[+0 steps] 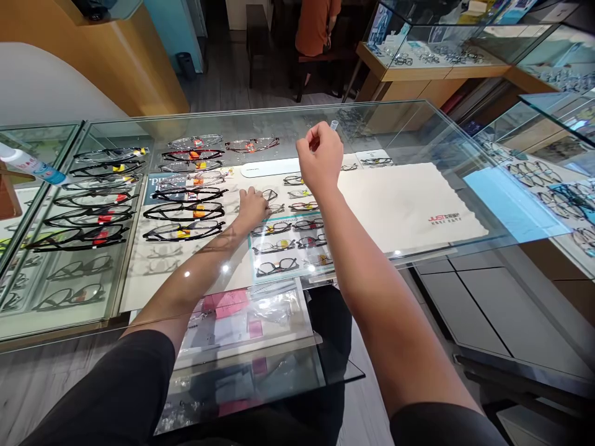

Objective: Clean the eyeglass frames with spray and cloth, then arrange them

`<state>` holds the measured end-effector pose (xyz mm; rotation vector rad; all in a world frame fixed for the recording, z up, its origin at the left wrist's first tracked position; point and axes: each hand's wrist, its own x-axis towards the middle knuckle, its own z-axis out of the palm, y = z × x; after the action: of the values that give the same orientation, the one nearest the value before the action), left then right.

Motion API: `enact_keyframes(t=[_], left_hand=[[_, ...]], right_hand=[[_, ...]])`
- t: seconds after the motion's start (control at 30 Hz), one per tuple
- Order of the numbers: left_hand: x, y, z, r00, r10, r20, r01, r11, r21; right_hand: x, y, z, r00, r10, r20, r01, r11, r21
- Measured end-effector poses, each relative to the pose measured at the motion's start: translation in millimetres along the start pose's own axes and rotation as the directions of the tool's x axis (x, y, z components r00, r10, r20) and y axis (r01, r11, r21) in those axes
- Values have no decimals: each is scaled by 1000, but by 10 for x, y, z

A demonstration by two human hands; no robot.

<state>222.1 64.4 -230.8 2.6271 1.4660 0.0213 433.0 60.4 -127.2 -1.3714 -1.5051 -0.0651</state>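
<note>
My left hand (253, 207) reaches under the glass top of the showcase (395, 244), as light reflections cross the forearm. Its fingers are bent down around the edge of a tilted pair of eyeglasses (270, 195); the fingertips are hidden. Close by, more eyeglasses (277, 266) lie in columns on a pale lining. Above the glass, my right hand (321, 155) is raised with curled fingers. A small clear piece (334, 124) shows just past its knuckles, and I cannot make out what the fingers hold.
Rows of eyeglasses with coloured tags (185, 212) stand on the glass to the left, near a spray bottle (32, 164). A cream cloth (404, 204) lies to the right. Below is an open drawer with plastic bags (274, 306). A person in orange (316, 28) is in the background.
</note>
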Motion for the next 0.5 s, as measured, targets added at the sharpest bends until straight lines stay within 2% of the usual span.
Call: enact_keyframes(t=[0.17,0.27,0.37,0.5], left_hand=[[-30,-4,-53,1000,-6,-3,6,1000,5],[-20,-34,-76,999,0,-54,-3,999,-44],[43,-93,-90,989,-24,-144,9,995,-99],[196,-181,-73,985,-94,-146,71,986,-154]], right_hand=[[-3,-34,-13,1000,-16,3,16,1000,-10],[-6,-86,-33,1000,14,9,-14,999,-29],[-5,-124,-45,999,40,20,-40,999,-23],[-8,-131,-44,1000,25,15,-25,999,-26]])
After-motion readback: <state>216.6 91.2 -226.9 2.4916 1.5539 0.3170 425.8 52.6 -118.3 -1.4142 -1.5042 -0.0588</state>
